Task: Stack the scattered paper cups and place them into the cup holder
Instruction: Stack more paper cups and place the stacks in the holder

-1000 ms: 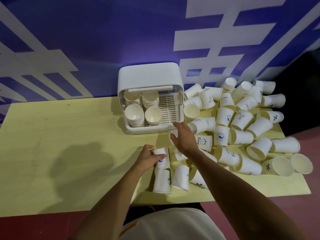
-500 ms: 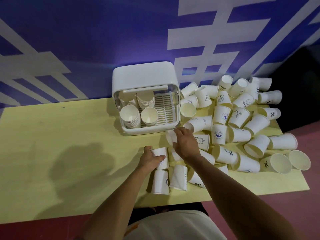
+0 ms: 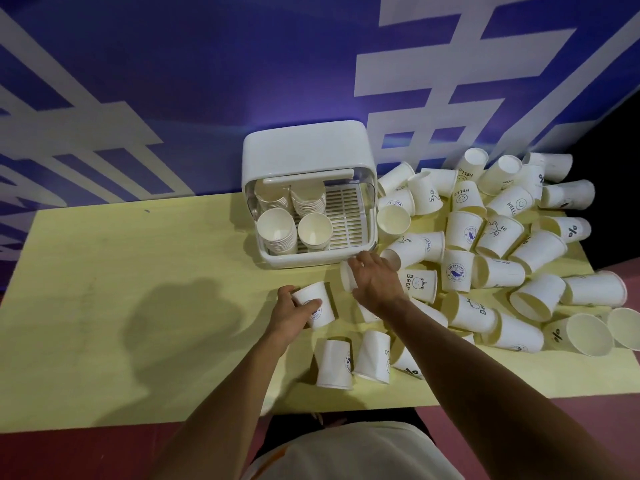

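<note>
My left hand (image 3: 289, 311) grips a white paper cup with a blue round logo (image 3: 320, 303) near the table's middle front. My right hand (image 3: 375, 280) curls over another white cup (image 3: 346, 276) lying just in front of the cup holder; most of that cup is hidden under my fingers. The white cup holder (image 3: 308, 150) stands at the back with its clear lid up and several cup stacks (image 3: 277, 230) inside. Many scattered white cups (image 3: 498, 233) lie to the right.
Two upside-down cups (image 3: 334, 363) stand near the front edge between my arms. The yellow table (image 3: 104, 289) stretches bare to the left. A blue wall with white characters (image 3: 207, 81) rises behind. Cups at the far right (image 3: 588, 334) reach the table's edge.
My right hand pulled back slightly from the holder's front and closed over a cup lying there. My left hand kept its cup and stayed nearly in place.
</note>
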Demonstrator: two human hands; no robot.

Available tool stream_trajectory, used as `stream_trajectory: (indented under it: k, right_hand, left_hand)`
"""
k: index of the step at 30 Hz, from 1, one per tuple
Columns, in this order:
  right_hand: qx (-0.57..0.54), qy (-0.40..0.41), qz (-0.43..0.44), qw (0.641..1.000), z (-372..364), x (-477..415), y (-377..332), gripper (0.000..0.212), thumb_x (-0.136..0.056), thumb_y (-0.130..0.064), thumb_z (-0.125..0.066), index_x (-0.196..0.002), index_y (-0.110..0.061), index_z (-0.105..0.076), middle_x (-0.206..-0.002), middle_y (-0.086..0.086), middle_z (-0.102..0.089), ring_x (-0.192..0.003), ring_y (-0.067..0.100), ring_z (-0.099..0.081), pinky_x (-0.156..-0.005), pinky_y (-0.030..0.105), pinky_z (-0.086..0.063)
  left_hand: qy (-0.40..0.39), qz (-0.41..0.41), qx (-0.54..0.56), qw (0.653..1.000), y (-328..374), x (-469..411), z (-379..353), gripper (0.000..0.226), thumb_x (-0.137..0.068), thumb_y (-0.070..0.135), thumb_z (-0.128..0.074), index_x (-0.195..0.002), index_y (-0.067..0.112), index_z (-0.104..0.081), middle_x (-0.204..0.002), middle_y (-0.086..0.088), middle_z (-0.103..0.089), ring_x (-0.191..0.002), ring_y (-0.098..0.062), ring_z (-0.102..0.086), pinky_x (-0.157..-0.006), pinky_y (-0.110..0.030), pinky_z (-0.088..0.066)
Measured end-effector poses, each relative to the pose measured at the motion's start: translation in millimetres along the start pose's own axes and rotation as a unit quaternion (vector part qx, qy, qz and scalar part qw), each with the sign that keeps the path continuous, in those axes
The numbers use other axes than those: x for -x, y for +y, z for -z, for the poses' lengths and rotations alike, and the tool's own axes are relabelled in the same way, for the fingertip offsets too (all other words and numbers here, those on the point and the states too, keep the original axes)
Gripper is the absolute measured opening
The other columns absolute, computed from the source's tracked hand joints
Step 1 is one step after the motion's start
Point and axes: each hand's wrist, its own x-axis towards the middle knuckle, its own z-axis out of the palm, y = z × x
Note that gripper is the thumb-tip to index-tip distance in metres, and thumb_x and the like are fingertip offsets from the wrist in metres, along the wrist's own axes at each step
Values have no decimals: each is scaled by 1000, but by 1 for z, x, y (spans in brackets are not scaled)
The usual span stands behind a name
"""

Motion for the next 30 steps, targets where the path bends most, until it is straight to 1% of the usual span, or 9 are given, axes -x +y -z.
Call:
stream_trajectory:
  k: [4,11,14,17,19,21,22,26,30]
  right_hand:
    - [8,-4,-3,1000,-7,-4,-3,51,-72,-14,-72,-122,-9,-61,-111,11,-65,-102,32,-62,-88,42,-50]
    - [14,3,13,1000,-11,-3,-11,55,-76,-13,-70,-130,-11,-57,-120,8,-66,-114,32,-59,-98,45,-45]
    - [0,-9,15,1000,-10,-3,-13,57,-78,-19,-70,-132,-14,-54,-127,5,-63,-121,30,-54,-101,43,-40]
    - [-32,-7,9,999,-7,-1,-13,63,-75,-29,-74,-133,-16,-53,-127,3,-63,-121,27,-54,-101,41,-40]
    - [-82,17,-1,996,-6,2,-12,64,-72,-33,-77,-130,-16,-55,-122,3,-64,-115,27,-58,-96,41,-44]
    - [-165,46,-16,985,-3,5,-10,65,-69,-37,-80,-126,-14,-58,-117,4,-66,-108,28,-62,-89,40,-49]
    - [-216,51,-29,975,0,5,-10,67,-69,-38,-81,-127,-13,-58,-117,4,-66,-106,26,-62,-88,38,-50]
    - [-381,29,-88,920,23,0,-12,71,-70,-40,-86,-129,-20,-53,-119,-4,-61,-105,14,-58,-90,32,-51]
    - [-460,91,-117,875,49,-16,-21,77,-67,-42,-88,-130,-23,-48,-122,-5,-58,-109,12,-57,-91,37,-56]
  left_hand:
    - [5,-1,11,1000,1,-1,5,75,-85,22,-76,-144,16,-30,-128,-9,-57,-100,-19,-63,-61,-23,-50]
    - [25,-2,10,1000,3,-1,13,75,-86,23,-75,-146,16,-29,-125,-8,-58,-99,-19,-63,-61,-22,-48]
    - [32,-3,10,999,5,-1,16,77,-86,23,-75,-147,16,-29,-123,-7,-59,-100,-20,-64,-63,-23,-49]
    - [41,-8,8,999,6,-1,19,76,-86,23,-74,-146,15,-29,-125,-7,-59,-101,-21,-63,-63,-23,-49]
    - [58,-14,8,998,4,-1,22,76,-85,23,-75,-146,16,-30,-126,-8,-59,-102,-22,-63,-71,-30,-54]
    - [81,-21,8,996,2,-2,25,78,-83,24,-76,-146,16,-31,-128,-8,-59,-105,-24,-62,-87,-42,-56]
    - [90,-23,9,996,2,-2,27,78,-82,23,-77,-146,16,-31,-128,-8,-59,-106,-25,-62,-91,-44,-55]
    - [100,-30,15,994,9,-1,32,77,-81,19,-77,-145,14,-33,-126,-6,-57,-107,-25,-60,-91,-43,-55]
    - [83,-35,22,996,14,-1,33,83,-70,26,-80,-141,17,-37,-124,-6,-60,-107,-23,-62,-93,-47,-55]
